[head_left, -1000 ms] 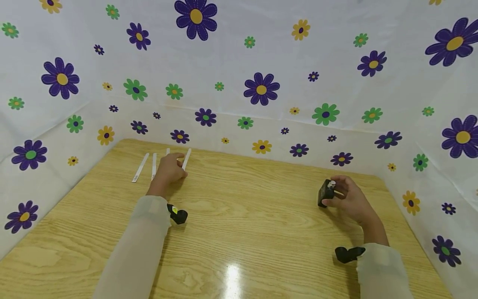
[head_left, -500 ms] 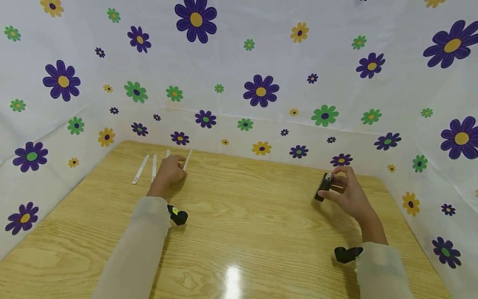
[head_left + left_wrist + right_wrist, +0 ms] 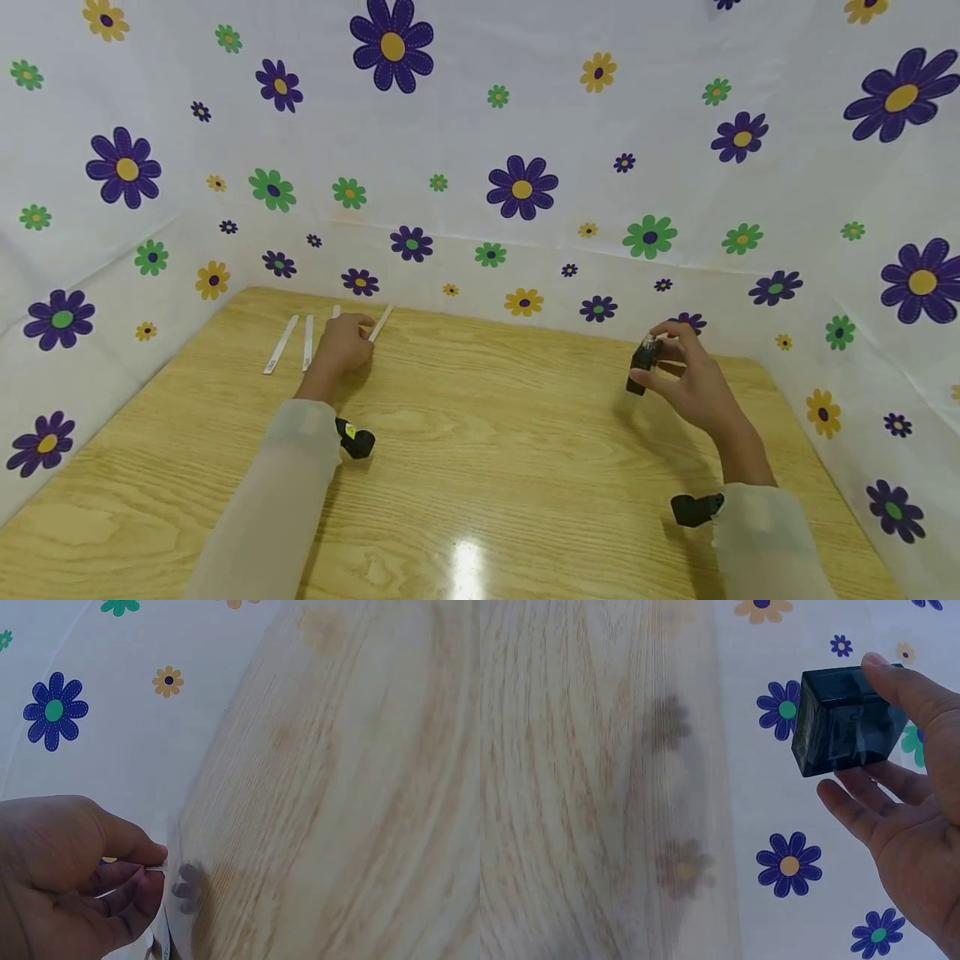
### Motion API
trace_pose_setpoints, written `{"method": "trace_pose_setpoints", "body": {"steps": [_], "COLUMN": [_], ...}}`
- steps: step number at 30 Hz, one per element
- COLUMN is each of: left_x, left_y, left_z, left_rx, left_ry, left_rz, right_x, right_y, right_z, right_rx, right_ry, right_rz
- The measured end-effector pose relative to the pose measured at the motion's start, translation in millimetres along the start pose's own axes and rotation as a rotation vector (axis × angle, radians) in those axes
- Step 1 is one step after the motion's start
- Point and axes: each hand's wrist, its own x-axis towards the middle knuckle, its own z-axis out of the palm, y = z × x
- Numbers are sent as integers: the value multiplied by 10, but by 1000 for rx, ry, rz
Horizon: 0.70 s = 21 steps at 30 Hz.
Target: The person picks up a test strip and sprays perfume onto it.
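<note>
A dark, square glass perfume bottle (image 3: 642, 367) with a silvery spray top is in my right hand (image 3: 693, 383), tilted and off the table. My thumb and fingers grip it from opposite sides; faint lettering shows on the dark bottle (image 3: 847, 727) in the right wrist view. At the far left, my left hand (image 3: 343, 346) pinches a narrow white paper test strip (image 3: 382, 323) between thumb and fingertips. In the left wrist view only the thin edge of that pinched strip (image 3: 156, 868) shows.
Beside the left hand lie more white strips (image 3: 281, 344), one partly hidden behind it. The wood-grain table (image 3: 480, 433) meets a white flower-print sheet (image 3: 450, 200) at its back and sides. Black wrist cameras (image 3: 356, 439) sit by both cuffs.
The right hand has raised the perfume bottle off the table, shifting it left and away while turning it. The left hand stays in place, and its strip leans a little more to the right.
</note>
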Motion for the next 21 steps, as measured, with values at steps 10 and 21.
{"method": "trace_pose_setpoints", "body": {"steps": [10,21], "left_x": [13,-17], "left_y": [38,168], "left_z": [51,93], "left_rx": [26,99], "left_ry": [27,17], "left_rz": [74,184], "right_x": [47,86], "right_y": [-164,-248], "right_z": [80,198], "right_rx": [12,40], "right_ry": [42,96], "right_rz": [-68,-144]}}
